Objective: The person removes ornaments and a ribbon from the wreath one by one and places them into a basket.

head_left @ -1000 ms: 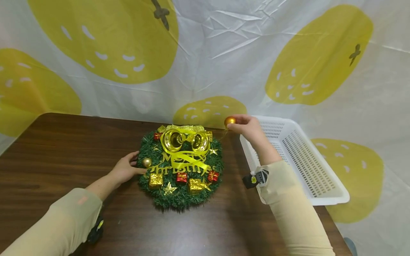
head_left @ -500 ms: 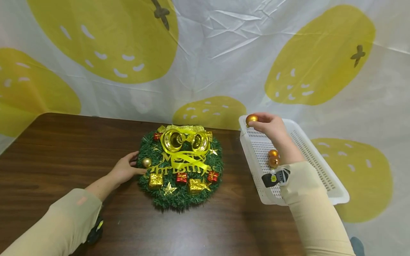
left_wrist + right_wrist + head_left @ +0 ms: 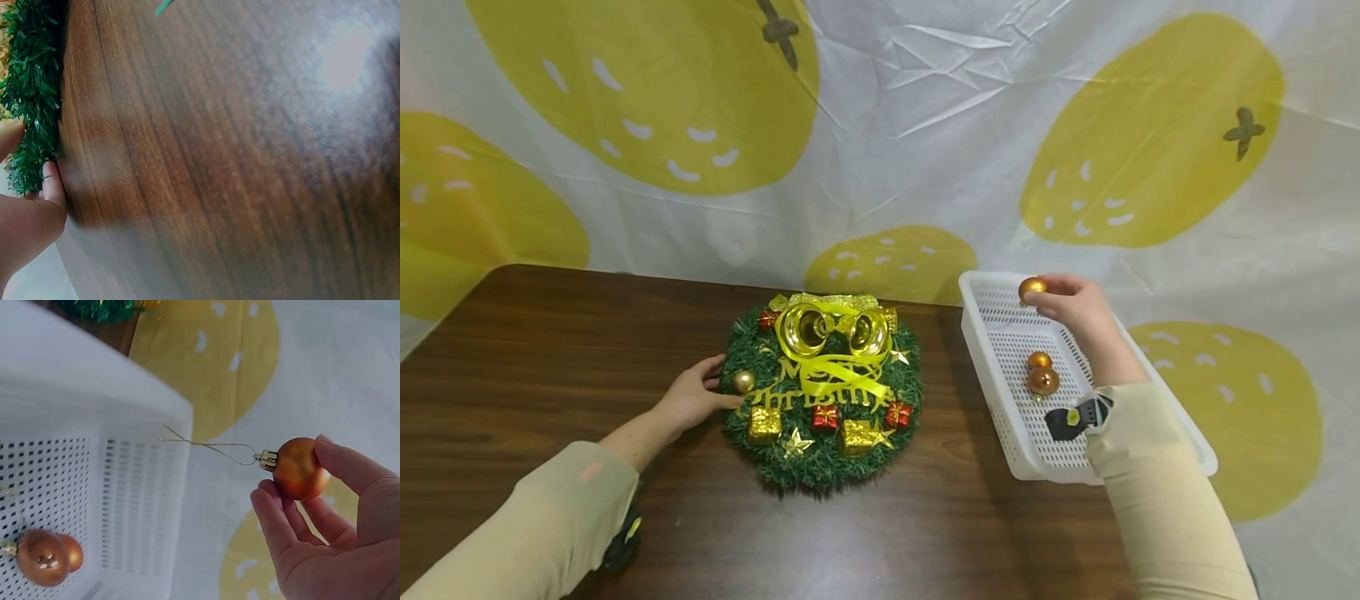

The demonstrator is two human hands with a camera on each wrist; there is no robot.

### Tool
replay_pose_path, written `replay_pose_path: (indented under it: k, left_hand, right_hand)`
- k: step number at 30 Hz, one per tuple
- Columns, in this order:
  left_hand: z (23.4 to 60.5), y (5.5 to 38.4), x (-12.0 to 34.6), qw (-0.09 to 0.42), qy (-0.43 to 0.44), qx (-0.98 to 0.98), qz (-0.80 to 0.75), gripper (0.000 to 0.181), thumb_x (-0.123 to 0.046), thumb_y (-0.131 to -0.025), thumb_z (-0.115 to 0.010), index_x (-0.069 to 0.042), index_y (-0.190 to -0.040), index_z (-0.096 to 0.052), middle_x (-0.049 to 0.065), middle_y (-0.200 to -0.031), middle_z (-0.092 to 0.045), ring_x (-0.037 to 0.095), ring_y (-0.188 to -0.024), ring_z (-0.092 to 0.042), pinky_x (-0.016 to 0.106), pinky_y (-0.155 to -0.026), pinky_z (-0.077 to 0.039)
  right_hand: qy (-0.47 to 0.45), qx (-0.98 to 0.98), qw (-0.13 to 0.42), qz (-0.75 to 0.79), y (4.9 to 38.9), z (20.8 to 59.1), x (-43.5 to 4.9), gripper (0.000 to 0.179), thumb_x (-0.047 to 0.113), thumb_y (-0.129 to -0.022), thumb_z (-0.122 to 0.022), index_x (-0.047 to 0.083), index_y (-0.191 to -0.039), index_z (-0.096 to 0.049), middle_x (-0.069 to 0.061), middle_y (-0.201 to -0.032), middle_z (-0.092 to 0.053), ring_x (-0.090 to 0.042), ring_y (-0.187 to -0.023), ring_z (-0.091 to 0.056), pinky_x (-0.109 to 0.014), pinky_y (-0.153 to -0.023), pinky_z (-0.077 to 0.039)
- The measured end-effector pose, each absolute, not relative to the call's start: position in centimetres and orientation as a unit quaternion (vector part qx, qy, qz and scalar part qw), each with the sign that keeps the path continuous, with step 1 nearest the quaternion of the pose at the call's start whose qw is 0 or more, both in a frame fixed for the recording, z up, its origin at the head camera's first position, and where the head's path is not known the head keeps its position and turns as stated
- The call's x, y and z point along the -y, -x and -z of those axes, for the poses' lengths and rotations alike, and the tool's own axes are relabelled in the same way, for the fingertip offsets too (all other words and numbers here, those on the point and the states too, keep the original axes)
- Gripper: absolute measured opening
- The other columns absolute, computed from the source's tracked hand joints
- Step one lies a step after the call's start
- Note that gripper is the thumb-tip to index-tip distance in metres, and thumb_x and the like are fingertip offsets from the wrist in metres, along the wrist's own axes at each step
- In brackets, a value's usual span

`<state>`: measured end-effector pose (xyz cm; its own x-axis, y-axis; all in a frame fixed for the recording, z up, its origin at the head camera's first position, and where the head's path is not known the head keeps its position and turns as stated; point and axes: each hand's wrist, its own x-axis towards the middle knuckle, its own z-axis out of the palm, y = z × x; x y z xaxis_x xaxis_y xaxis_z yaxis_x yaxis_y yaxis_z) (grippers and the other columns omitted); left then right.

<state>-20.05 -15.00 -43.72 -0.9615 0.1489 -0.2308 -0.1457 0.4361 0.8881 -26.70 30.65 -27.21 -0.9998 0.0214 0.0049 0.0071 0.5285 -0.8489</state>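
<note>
A green Christmas wreath (image 3: 827,467) lies on the table, trimmed with gold bells, a yellow ribbon, stars and small gift boxes. My left hand (image 3: 694,396) grips its left edge, thumb on top and fingers at the side. Over the far end of the white basket (image 3: 988,417), my right hand (image 3: 1078,312) pinches an orange Christmas ball (image 3: 1032,289) between thumb and fingers. In the right wrist view, a gold string loop (image 3: 219,449) trails from the cap of that ball. Two more balls, a matte orange one (image 3: 1040,360) and a shiny brown one (image 3: 1043,382), lie in the basket.
The brown wooden table (image 3: 550,333) runs under the wreath and basket. Behind it hangs a white cloth (image 3: 910,150) with large yellow fruit prints. The basket's high perforated walls stand to the right of the wreath.
My right hand has moved right with the orange ball, from beside the wreath to over the basket, uncovering the two balls inside. The left hand and wreath stay put.
</note>
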Motion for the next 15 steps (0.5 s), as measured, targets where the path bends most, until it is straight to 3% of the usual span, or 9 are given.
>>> replay_pose_path:
  k: [5,9,15]
  left_hand:
    - [43.5,19.9,14.9,0.141,0.0,-0.835,-0.531,0.088,-0.015,-0.086,-0.066,0.004,-0.149,-0.006,0.034,-0.149,-0.015,0.05,-0.134,-0.022,0.057,-0.106,-0.032]
    - [43.6,19.9,15.0,0.14,-0.002,-0.837,-0.529,0.089,-0.016,-0.086,-0.066,0.005,-0.149,-0.006,0.035,-0.148,-0.015,0.051,-0.133,-0.022,0.058,-0.106,-0.033]
    - [43.7,19.9,15.0,0.14,-0.003,-0.836,-0.53,0.089,-0.016,-0.086,-0.066,0.005,-0.149,-0.006,0.034,-0.149,-0.015,0.05,-0.134,-0.023,0.057,-0.106,-0.033]
  right_hand:
    - [0.041,0.875,-0.005,-0.483,26.9,27.9,-32.0,0.044,0.016,-0.087,-0.065,-0.004,-0.122,-0.049,0.028,-0.072,-0.056,0.011,-0.072,-0.058,-0.007,-0.073,-0.049]
    - [0.053,0.882,-0.014,-0.468,26.9,28.8,-33.0,0.055,0.021,-0.086,-0.067,-0.009,-0.128,-0.046,0.028,-0.074,-0.056,0.012,-0.07,-0.058,-0.008,-0.074,-0.05]
    - [0.06,0.888,-0.044,-0.453,27.0,30.5,-34.3,0.058,0.021,-0.087,-0.065,-0.012,-0.13,-0.044,0.027,-0.071,-0.058,0.01,-0.07,-0.059,-0.009,-0.074,-0.05]
